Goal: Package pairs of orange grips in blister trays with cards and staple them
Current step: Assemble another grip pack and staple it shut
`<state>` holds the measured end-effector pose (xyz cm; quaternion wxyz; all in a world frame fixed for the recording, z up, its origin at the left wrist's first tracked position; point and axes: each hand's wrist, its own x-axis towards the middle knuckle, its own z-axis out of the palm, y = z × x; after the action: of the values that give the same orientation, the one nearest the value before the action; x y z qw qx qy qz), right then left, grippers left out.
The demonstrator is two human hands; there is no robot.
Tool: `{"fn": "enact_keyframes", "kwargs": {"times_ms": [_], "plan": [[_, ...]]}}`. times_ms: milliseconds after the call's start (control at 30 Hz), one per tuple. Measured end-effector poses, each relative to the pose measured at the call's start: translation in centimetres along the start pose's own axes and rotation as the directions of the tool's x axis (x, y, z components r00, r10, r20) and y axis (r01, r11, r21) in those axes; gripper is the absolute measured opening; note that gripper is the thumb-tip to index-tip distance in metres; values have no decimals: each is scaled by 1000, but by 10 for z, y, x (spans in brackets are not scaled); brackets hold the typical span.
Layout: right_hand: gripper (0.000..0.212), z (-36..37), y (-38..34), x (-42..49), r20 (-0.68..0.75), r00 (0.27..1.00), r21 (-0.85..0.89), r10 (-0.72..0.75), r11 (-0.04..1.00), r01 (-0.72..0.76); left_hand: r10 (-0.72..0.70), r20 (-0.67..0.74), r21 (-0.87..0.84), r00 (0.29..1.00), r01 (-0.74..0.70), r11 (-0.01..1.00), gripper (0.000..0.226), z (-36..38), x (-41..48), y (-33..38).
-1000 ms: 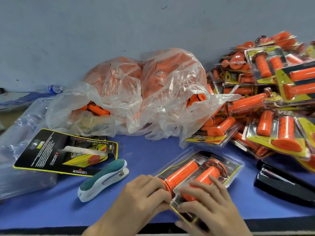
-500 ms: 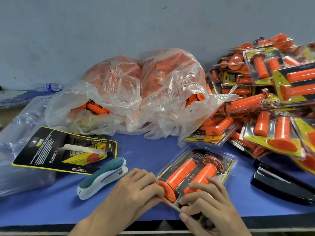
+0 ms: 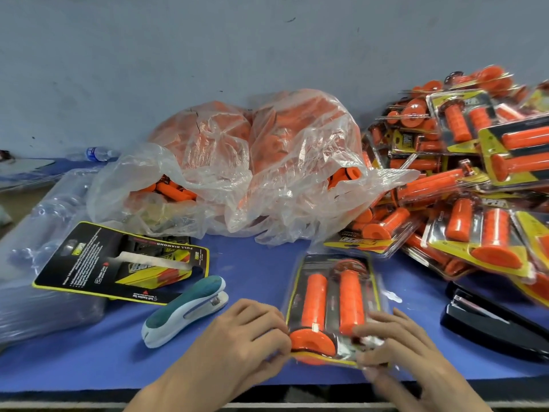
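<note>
A clear blister pack (image 3: pixel 334 298) with two orange grips and a black-and-yellow card lies lengthwise on the blue table near the front edge. My left hand (image 3: pixel 246 337) pinches its near left corner. At the near right corner, my right hand (image 3: pixel 398 349) grips the pack with curled fingers. A teal-and-white stapler (image 3: pixel 185 310) lies just left of my left hand. A loose printed card (image 3: pixel 118 263) lies further left on a stack of clear trays (image 3: pixel 35 281).
A clear plastic bag (image 3: pixel 252 173) full of loose orange grips sits at the back centre. Several finished packs (image 3: pixel 463 203) are heaped at the right. A black stapler (image 3: pixel 493 322) lies at the right front. A water bottle (image 3: pixel 95 153) lies far left.
The blister pack has turned from a diagonal lie to pointing straight away from me. Both hands stayed on its near end and shifted slightly right.
</note>
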<state>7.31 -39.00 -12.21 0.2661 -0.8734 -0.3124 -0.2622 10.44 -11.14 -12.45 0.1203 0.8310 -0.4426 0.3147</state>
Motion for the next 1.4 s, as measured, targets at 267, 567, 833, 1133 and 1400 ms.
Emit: {"fn": "enact_keyframes", "kwargs": {"times_ms": [267, 567, 833, 1133, 1400], "plan": [[22, -6, 17, -8, -43, 963, 41, 265, 964, -263, 104, -83, 29, 991, -102, 994, 18, 17, 25, 26], [28, -19, 25, -18, 58, 966, 36, 253, 966, -255, 147, -33, -56, 989, -149, 987, 18, 39, 50, 34], [33, -4, 12, -5, -6, 1000, -176, 21, 984, -21, 137, -16, -51, 990, -137, 989, 14, 49, 58, 34], [25, 10, 30, -11, -66, 997, -244, -43, 969, 26, 13, 91, 94, 996, -22, 995, 11, 39, 58, -4], [47, 4, 34, 0, 101, 995, -228, -2, 973, 26, -349, -59, 232, 935, 353, 906, 31, 4, 29, -24]]}}
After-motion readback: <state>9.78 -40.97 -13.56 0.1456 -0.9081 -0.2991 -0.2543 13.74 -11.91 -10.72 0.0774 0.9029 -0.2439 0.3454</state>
